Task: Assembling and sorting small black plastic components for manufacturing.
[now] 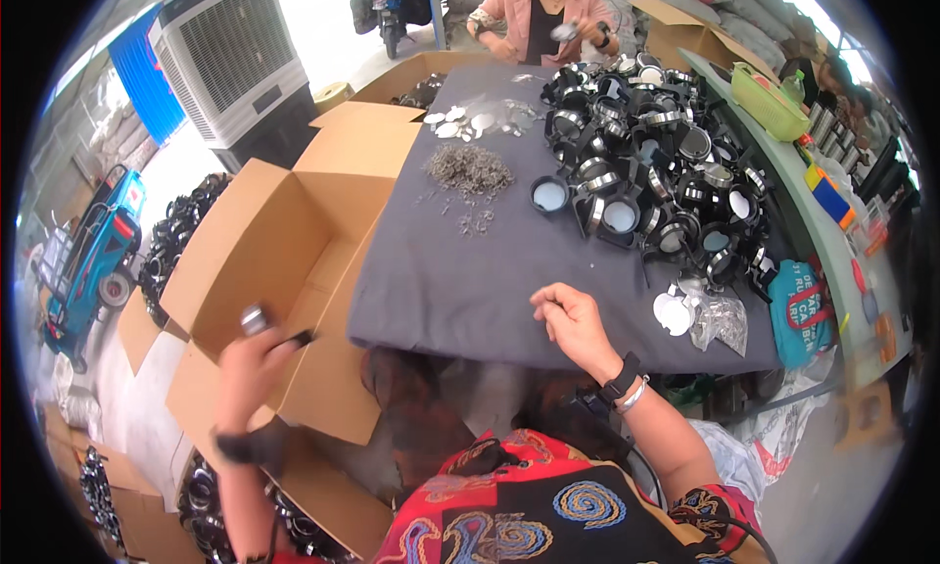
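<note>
My left hand (247, 376), smeared by motion, grips a round black-and-silver part (255, 319) above the flaps of an open cardboard box (323, 246). A short black piece sticks out from the hand's right side. My right hand (576, 327) hovers over the front of the cloth-covered table (460, 295), its fingers loosely bent and apart, with nothing seen in them. Beyond it lies a large heap of black parts with silver rims (676, 163). White discs (673, 313) and a clear plastic bag (720, 321) rest near the right front corner.
Small metal pieces (470, 169) are piled on the table, with more white discs (452, 123) behind. Across it, a person in pink (499, 21) handles a part. A green basket (769, 102) stands on the bench at right. An air cooler (230, 60) stands at far left.
</note>
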Demonstrator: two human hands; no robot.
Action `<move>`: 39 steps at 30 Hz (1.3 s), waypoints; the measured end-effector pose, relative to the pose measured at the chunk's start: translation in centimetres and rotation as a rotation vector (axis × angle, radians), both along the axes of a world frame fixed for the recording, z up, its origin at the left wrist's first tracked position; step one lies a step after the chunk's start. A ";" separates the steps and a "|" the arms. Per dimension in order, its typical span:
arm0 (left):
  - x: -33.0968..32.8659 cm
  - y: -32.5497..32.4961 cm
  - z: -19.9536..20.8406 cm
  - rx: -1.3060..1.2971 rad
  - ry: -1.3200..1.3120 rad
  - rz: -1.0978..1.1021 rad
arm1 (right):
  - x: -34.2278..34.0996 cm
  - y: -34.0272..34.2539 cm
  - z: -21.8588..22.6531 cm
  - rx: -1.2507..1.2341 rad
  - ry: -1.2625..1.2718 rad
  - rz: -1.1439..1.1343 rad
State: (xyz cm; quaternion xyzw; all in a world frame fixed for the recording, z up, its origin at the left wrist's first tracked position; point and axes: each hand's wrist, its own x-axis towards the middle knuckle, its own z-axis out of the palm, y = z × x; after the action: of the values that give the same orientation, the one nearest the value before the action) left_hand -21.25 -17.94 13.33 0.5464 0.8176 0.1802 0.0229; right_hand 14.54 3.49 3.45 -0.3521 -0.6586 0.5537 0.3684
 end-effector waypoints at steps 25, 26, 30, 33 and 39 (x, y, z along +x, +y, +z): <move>18.9 16.3 -10.5 0.362 -1.385 -0.368 | -1.4 -1.2 -1.2 0.260 -0.204 0.034; 18.5 16.7 -11.1 0.340 -1.331 -0.377 | -1.5 -1.0 -1.2 0.260 -0.205 0.037; 17.9 17.5 -11.6 0.353 -1.260 -0.369 | -1.6 1.0 0.2 0.274 -0.256 -0.070; 18.1 17.5 -11.3 0.359 -1.225 -0.362 | -2.4 4.5 1.5 0.446 -0.279 -0.129; 17.5 18.4 -12.6 0.337 -1.087 -0.466 | -5.8 12.4 2.2 0.536 -0.496 0.055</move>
State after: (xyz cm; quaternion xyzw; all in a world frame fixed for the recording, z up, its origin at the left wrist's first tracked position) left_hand -3.72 0.47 0.75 0.5369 0.5082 0.5501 0.3885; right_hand 8.72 15.93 5.67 -0.3486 -0.8590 0.2688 0.2614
